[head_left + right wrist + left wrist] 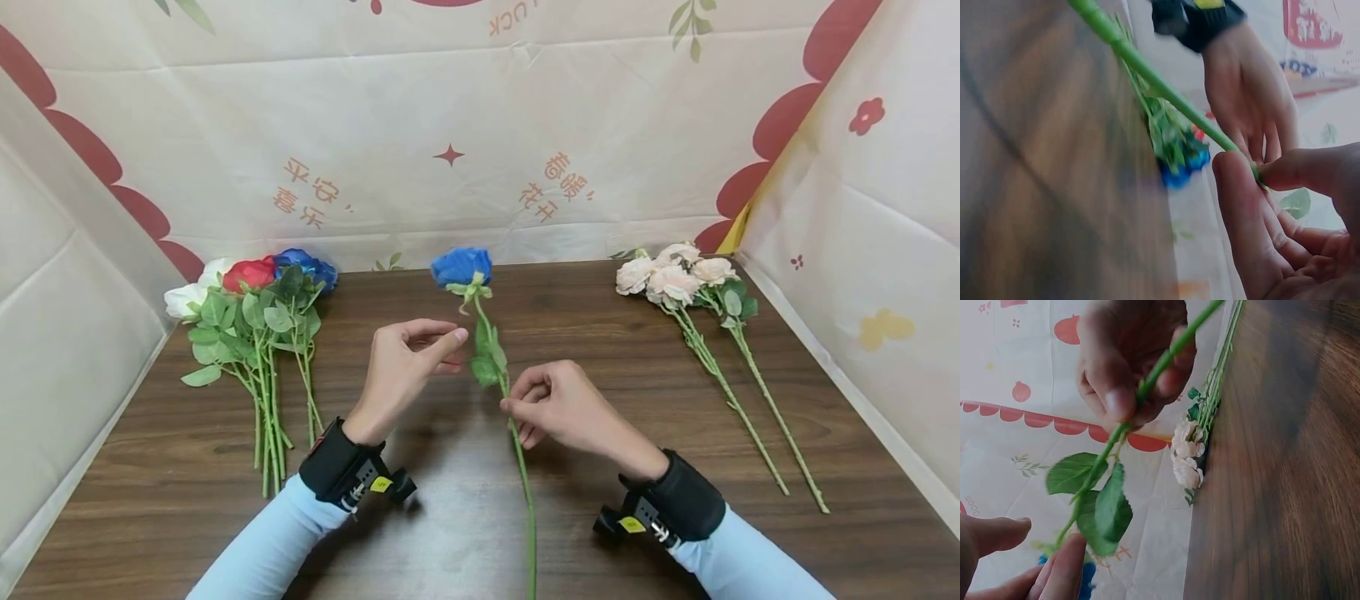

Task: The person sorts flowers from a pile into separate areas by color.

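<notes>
Where the dark wood-grain worktop (585, 533) is enclosed at rear and sides by printed fabric sheeting (450, 108), cut flowers are laid along both outer edges, presumably so that the middle can be used for handling. On the left, a bunch of white, red and blue roses (258, 312) is laid heads rearward; on the right, pale-pink flowers (675, 283) are laid likewise, probably so that the stalk ends can be reached from the front. Between these groups, a single blue rose (461, 267) is held by its stem (524, 475). The stem is pinched between thumb and fingers of the right hand (566, 408), just below the leaves (489, 358), where the flower is apparently steadied; the rose's head is located beyond that hand and to its left. The left hand (401, 360) is positioned across the stem from it, thumb and fingers parted; a gap is seen between its fingertips and the leaves.
</notes>
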Action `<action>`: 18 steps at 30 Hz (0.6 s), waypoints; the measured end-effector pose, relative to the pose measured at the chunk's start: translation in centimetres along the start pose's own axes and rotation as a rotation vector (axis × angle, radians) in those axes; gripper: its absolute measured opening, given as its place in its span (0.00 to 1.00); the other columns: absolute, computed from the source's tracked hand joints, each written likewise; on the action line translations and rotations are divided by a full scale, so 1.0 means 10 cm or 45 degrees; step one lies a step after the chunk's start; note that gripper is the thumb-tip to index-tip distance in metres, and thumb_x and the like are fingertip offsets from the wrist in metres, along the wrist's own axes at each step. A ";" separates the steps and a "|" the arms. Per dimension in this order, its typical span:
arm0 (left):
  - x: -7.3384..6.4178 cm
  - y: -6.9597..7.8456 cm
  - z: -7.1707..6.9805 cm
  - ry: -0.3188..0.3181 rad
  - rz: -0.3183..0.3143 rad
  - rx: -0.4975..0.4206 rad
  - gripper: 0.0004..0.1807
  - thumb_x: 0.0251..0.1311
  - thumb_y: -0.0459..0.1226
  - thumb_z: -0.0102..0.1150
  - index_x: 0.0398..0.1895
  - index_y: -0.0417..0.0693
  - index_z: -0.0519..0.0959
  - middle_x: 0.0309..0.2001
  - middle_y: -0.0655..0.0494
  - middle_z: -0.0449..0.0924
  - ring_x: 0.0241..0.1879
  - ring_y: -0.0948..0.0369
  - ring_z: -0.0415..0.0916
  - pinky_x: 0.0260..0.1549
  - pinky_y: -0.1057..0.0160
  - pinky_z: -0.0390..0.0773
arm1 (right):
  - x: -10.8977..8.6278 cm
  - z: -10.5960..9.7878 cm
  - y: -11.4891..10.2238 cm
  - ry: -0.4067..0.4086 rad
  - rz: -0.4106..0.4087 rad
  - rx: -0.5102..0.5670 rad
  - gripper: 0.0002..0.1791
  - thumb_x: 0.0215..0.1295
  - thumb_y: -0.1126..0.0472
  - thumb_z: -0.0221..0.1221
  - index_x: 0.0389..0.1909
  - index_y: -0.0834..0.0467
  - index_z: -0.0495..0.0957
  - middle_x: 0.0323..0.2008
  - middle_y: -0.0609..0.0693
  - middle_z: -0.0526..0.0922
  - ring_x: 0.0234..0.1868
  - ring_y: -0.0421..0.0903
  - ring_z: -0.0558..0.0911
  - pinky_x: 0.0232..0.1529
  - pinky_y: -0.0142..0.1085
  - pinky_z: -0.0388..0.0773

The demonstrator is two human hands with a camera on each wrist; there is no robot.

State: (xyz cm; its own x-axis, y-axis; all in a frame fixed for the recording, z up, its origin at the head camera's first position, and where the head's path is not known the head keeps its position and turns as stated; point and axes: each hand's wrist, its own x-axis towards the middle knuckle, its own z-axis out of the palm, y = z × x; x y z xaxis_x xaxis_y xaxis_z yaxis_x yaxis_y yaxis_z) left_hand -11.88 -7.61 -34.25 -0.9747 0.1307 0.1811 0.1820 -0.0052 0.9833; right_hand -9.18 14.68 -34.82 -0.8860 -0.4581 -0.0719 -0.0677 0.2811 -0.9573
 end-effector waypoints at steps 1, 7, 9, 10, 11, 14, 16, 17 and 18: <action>0.00 0.01 0.00 0.002 -0.005 0.008 0.20 0.58 0.40 0.65 0.47 0.34 0.80 0.39 0.46 0.82 0.30 0.49 0.81 0.32 0.57 0.82 | 0.02 -0.06 0.02 0.022 0.005 -0.027 0.09 0.62 0.65 0.61 0.29 0.70 0.79 0.19 0.58 0.81 0.18 0.53 0.81 0.22 0.50 0.81; -0.07 0.20 0.03 0.008 -0.033 0.017 0.14 0.59 0.34 0.63 0.45 0.33 0.81 0.40 0.44 0.82 0.31 0.45 0.80 0.34 0.56 0.82 | 0.09 -0.50 0.18 0.113 0.102 -0.160 0.11 0.62 0.65 0.60 0.32 0.73 0.77 0.21 0.58 0.81 0.19 0.53 0.82 0.25 0.48 0.81; -0.08 0.21 0.04 0.004 -0.038 0.020 0.13 0.59 0.33 0.63 0.44 0.32 0.81 0.39 0.43 0.82 0.31 0.44 0.80 0.34 0.56 0.82 | 0.10 -0.66 0.25 0.131 0.151 -0.162 0.12 0.63 0.66 0.59 0.34 0.75 0.77 0.22 0.59 0.81 0.20 0.53 0.82 0.26 0.48 0.81; -0.07 0.19 0.03 -0.001 -0.035 0.024 0.14 0.59 0.34 0.63 0.44 0.32 0.81 0.39 0.43 0.82 0.31 0.45 0.80 0.34 0.56 0.82 | 0.11 -0.74 0.28 0.137 0.175 -0.162 0.12 0.64 0.66 0.59 0.35 0.75 0.76 0.22 0.60 0.82 0.21 0.54 0.82 0.27 0.48 0.82; -0.07 0.17 0.03 -0.005 -0.037 0.027 0.15 0.59 0.34 0.63 0.45 0.32 0.81 0.39 0.44 0.82 0.31 0.46 0.81 0.34 0.57 0.82 | 0.11 -0.82 0.32 0.140 0.198 -0.162 0.12 0.64 0.66 0.58 0.36 0.76 0.76 0.22 0.60 0.82 0.21 0.54 0.82 0.27 0.49 0.82; -0.04 0.06 0.02 -0.012 -0.035 0.038 0.16 0.58 0.37 0.64 0.45 0.33 0.81 0.38 0.45 0.82 0.30 0.50 0.81 0.33 0.58 0.82 | 0.11 -1.02 0.41 0.154 0.234 -0.244 0.13 0.65 0.65 0.58 0.37 0.75 0.77 0.23 0.59 0.82 0.22 0.53 0.83 0.27 0.47 0.82; -0.02 -0.01 0.01 -0.011 -0.029 0.046 0.17 0.57 0.39 0.65 0.44 0.35 0.82 0.38 0.46 0.82 0.30 0.52 0.81 0.32 0.59 0.82 | 0.10 -1.13 0.46 0.167 0.242 -0.351 0.13 0.65 0.64 0.58 0.37 0.74 0.78 0.23 0.57 0.82 0.22 0.52 0.83 0.26 0.44 0.82; -0.02 -0.02 0.01 -0.010 -0.029 0.048 0.17 0.57 0.40 0.65 0.44 0.36 0.82 0.38 0.46 0.82 0.29 0.52 0.82 0.32 0.59 0.82 | 0.10 -1.18 0.47 0.175 0.244 -0.406 0.13 0.65 0.63 0.58 0.37 0.73 0.78 0.22 0.56 0.82 0.22 0.51 0.83 0.26 0.43 0.82; -0.01 -0.03 0.01 -0.010 -0.025 0.050 0.17 0.57 0.40 0.66 0.44 0.37 0.82 0.38 0.45 0.82 0.29 0.53 0.82 0.32 0.59 0.82 | 0.09 -1.22 0.49 0.188 0.248 -0.466 0.13 0.65 0.62 0.58 0.36 0.72 0.79 0.22 0.55 0.82 0.22 0.50 0.83 0.25 0.42 0.82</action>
State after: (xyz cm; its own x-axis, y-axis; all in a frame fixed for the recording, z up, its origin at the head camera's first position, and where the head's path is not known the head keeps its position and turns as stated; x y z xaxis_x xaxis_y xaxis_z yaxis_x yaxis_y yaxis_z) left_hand -11.82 -7.53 -34.61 -0.9772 0.1380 0.1615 0.1680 0.0365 0.9851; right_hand -15.95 25.93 -36.15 -0.9525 -0.2492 -0.1749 -0.0275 0.6427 -0.7656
